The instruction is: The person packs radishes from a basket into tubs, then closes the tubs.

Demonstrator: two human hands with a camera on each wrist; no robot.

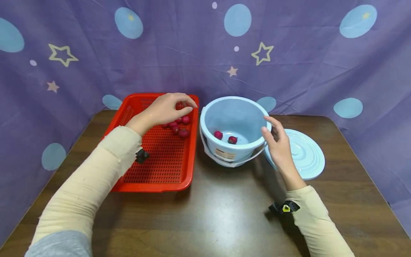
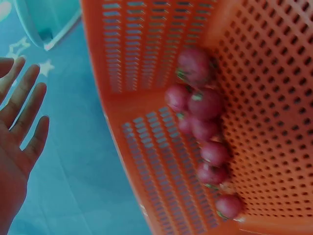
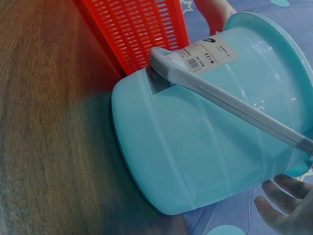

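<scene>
Radishes lie in the red basket, two more inside the bucket; probably they are light, firm, slippery, best taken by round sides. The left hand, over the basket, has fingers apart, holding nothing. The right hand is at the bucket's rim; whether it pinches, I cannot tell. Open room is above both rims.

Brightly lit in the head view, with white glare on the table and shadow beside the right sleeve. Dimmer and teal-tinged in both wrist views; softly blurred over the radishes in the left.
</scene>
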